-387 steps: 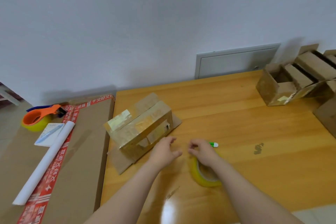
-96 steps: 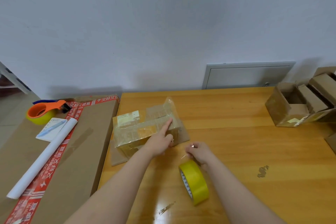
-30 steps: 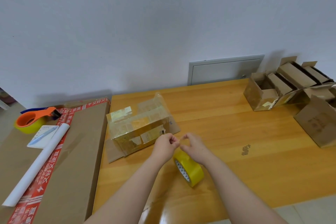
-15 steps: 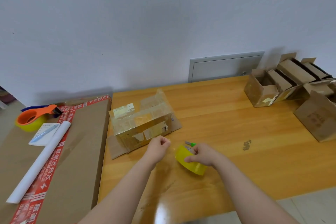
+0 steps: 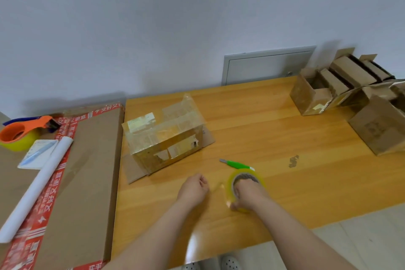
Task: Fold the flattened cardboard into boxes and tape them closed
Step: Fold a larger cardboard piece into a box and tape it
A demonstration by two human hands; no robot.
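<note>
A cardboard box (image 5: pixel 166 138) wrapped in clear tape stands on the wooden table (image 5: pixel 274 138), left of centre, with a loose tape flap sticking up at its far corner. In front of it, my right hand (image 5: pixel 248 196) grips the yellow tape roll (image 5: pixel 246 178) against the table. My left hand (image 5: pixel 193 188) is curled a little to the left and pinches the tape end, and a short clear strip runs from it to the roll. A green cutter (image 5: pixel 237 164) lies just beyond the roll.
A large flat carton (image 5: pixel 87 171) with red tape lies left of the table, carrying an orange tape dispenser (image 5: pixel 19 133) and a white paper roll (image 5: pixel 37 184). Several folded boxes (image 5: pixel 317 96) crowd the table's far right. The near edge of the table is close to my arms.
My right hand has shifted right and nearer with the roll, uncovering the green cutter. My left hand has drawn away from the roll, stretching out a short strip of tape.
</note>
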